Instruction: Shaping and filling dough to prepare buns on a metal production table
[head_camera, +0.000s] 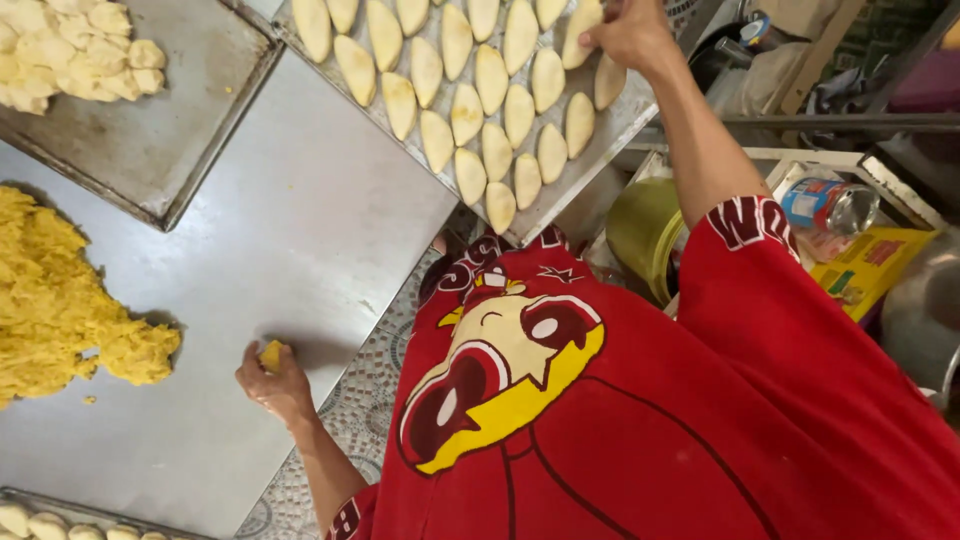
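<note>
Worktop (300, 230): bare steel sheet, dull grey, smeared.
Yellow dough heap (60, 300): large crumbly mass at left edge of worktop, a few crumbs loose beside it.
Upper-left tray (170, 130): worn metal, pale dough lumps (70, 50) piled in its far corner.
Bottom-left tray (60, 505): only rim in view, row of small pale dough balls (60, 525) along it.
Floor (365, 390): small mosaic tiles, seen below worktop edge.
Green bucket (645, 235): below the far tray, partly hidden.
Can (830, 205): blue label, lying on its side on a shelf at right.
Yellow packet (870, 265): flat, just beside the can.
Metal pot (925, 310): at right edge, cut off.
</note>
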